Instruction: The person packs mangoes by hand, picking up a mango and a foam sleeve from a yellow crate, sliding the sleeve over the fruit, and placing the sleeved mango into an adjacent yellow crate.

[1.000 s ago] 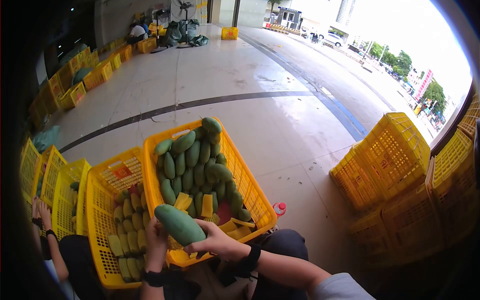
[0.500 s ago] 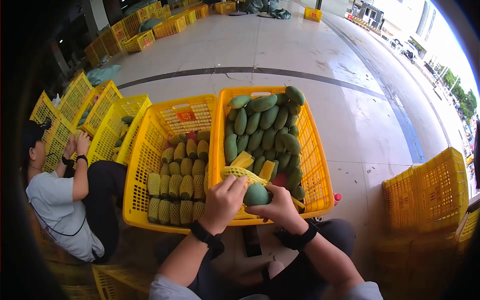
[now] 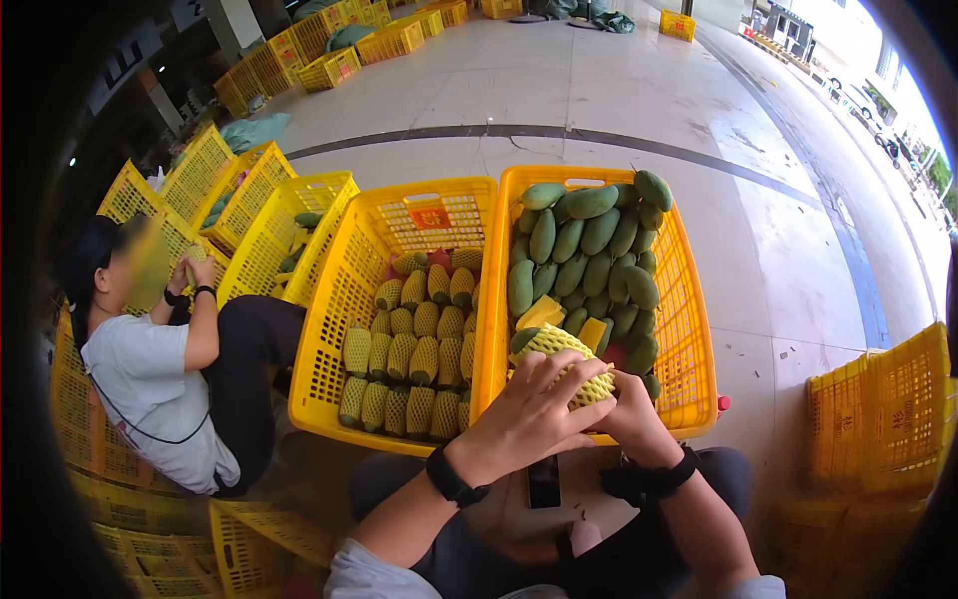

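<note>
A green mango in a yellow foam net sleeve (image 3: 561, 351) is held between both hands over the near edge of the right crate. My left hand (image 3: 529, 404) lies over the sleeve with its fingers curled round it. On the other side, my right hand (image 3: 639, 419) grips the lower right end, its fingertips partly hidden. The right yellow crate (image 3: 689, 329) holds many bare green mangoes (image 3: 599, 235) and flat yellow foam sleeves (image 3: 542, 311). In the left yellow crate (image 3: 324, 339), sleeved mangoes (image 3: 424, 359) stand packed in rows.
A co-worker (image 3: 150, 369) sits at the left, hands raised around a sleeved fruit, beside more yellow crates (image 3: 289, 230). Stacked crates (image 3: 878, 409) stand at the right. A phone (image 3: 544, 482) lies on the floor below my hands. A red-capped bottle (image 3: 723, 403) touches the right crate's side.
The sleeve, earlier only partly over the mango, now covers most of it. My left hand has moved over the sleeved fruit, and its green end now points away. The view has shifted left.
</note>
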Demonstrator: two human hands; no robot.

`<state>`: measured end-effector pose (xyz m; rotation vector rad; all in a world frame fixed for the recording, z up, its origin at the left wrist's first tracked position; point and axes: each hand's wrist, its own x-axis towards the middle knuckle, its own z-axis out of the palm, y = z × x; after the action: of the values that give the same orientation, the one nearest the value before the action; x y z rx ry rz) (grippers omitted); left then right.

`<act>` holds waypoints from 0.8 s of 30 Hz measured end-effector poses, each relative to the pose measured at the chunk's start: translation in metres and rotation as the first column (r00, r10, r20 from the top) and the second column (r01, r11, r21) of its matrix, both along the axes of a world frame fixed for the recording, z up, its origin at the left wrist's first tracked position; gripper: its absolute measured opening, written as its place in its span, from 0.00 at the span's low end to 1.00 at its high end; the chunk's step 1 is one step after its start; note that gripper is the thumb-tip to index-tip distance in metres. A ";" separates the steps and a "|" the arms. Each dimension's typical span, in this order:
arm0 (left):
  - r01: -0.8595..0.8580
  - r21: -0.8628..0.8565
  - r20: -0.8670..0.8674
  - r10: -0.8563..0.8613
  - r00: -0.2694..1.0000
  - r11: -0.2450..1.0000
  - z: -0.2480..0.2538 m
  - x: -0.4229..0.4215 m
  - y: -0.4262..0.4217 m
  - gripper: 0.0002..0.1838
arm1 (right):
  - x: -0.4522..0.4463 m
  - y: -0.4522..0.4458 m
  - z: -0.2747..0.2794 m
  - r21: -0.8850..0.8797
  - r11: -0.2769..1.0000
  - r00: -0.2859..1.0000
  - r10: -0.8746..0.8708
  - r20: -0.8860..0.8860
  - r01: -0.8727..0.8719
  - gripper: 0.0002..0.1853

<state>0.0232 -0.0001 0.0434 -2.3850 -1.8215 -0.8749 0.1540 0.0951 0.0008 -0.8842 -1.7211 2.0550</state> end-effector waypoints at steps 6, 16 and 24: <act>-0.043 0.030 -0.336 0.050 0.940 0.999 -0.022 -0.019 -0.002 0.40 | 0.014 -0.001 0.043 -0.379 0.890 0.962 0.273 -0.005 -0.254 0.27; 0.241 -0.304 0.773 0.387 -0.503 0.922 -0.083 -0.066 -0.013 0.33 | 0.018 0.017 0.033 -0.325 0.938 0.979 0.061 -0.196 -0.124 0.25; 0.068 -0.373 0.819 0.362 -0.445 0.925 -0.058 -0.125 -0.018 0.30 | 0.028 0.017 0.032 -0.361 0.933 0.984 -0.058 -0.167 -0.006 0.17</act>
<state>-0.1019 -0.0182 -0.0148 -0.3690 -2.2956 -3.6015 0.1817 0.1122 0.0326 -0.7899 -1.2561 2.3955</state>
